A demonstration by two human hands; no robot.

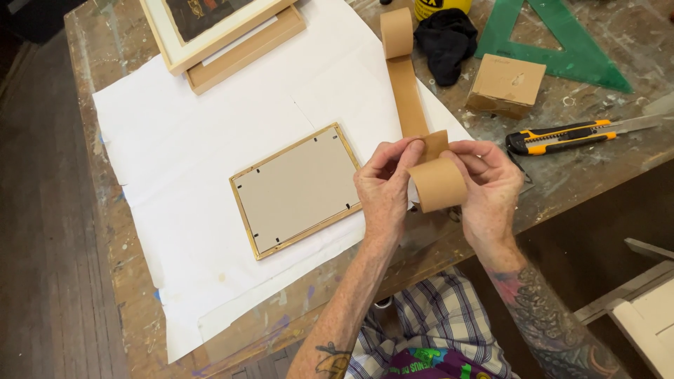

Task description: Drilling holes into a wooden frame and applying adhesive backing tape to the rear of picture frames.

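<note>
Both hands hold a roll of brown paper tape above the tabletop edge.

The left hand [382,186] has its grip pinched shut on the tape's loose strip, while the right hand [488,186] curls closed around the brown paper tape roll [437,184]. Left of the grips, a small gold-edged picture frame [298,189] lies face down on white paper [189,140]; right of them lies a yellow and black utility knife [562,135] on the worn wooden tabletop [583,168].

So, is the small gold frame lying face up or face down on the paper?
Face down. The gold frame shows its plain grey backing board with small dark tabs along the edges; no picture is visible.
</note>
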